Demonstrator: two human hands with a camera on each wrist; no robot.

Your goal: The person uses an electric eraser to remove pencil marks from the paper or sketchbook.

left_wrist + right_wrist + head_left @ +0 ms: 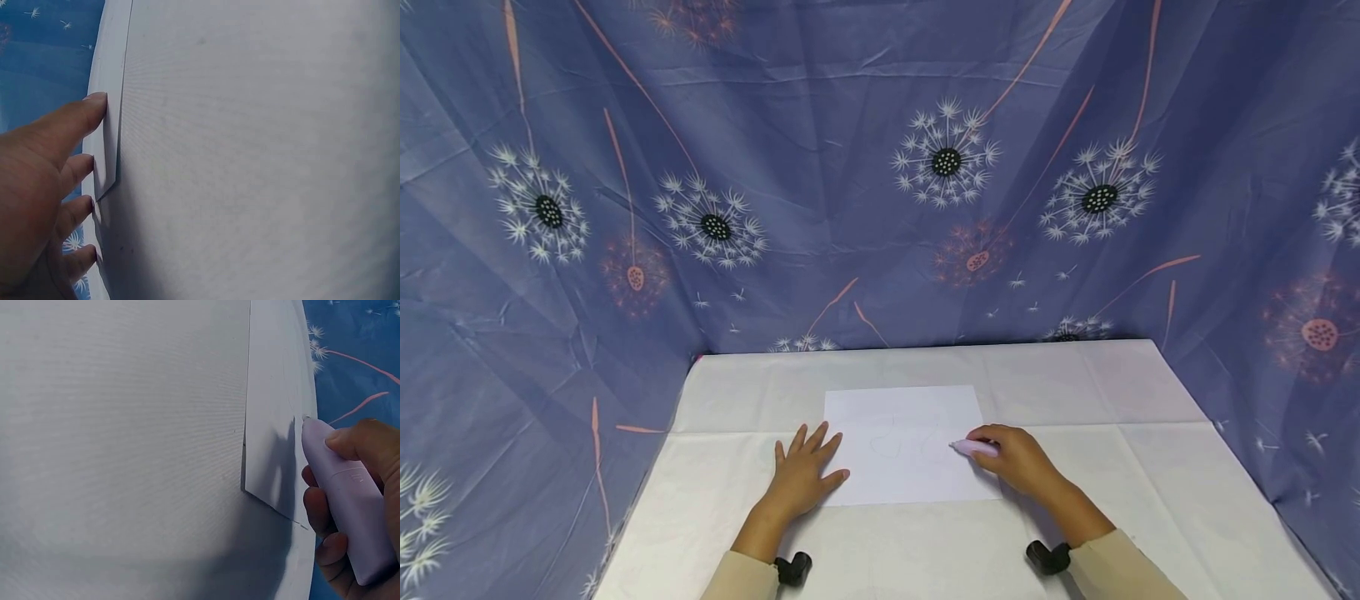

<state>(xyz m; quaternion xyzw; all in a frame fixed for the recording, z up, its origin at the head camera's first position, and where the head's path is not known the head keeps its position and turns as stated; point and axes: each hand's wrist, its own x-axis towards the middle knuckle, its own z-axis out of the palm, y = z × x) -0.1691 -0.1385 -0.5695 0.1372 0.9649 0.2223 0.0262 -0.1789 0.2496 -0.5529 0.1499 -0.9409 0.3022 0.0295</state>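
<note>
A white sheet of paper [902, 483] with faint drawn lines lies on the table. My left hand [801, 479] rests with fingers spread at its left edge; in the left wrist view the thumb [94, 109] touches the paper. My right hand [1018, 460] grips a thick lilac pen-like tool [976, 448] over the right part of the sheet. Its rounded body [350, 512] shows in the right wrist view, thumb on top and fingers curled beneath. The small tip points left in the head view; whether it touches the paper I cannot tell.
A white cloth with fold creases covers the table [925, 554]. Behind it and along both sides hangs a blue curtain [835, 208] with dandelion prints. A black wrist device [793, 569] sits at the left cuff, another [1047, 557] at the right.
</note>
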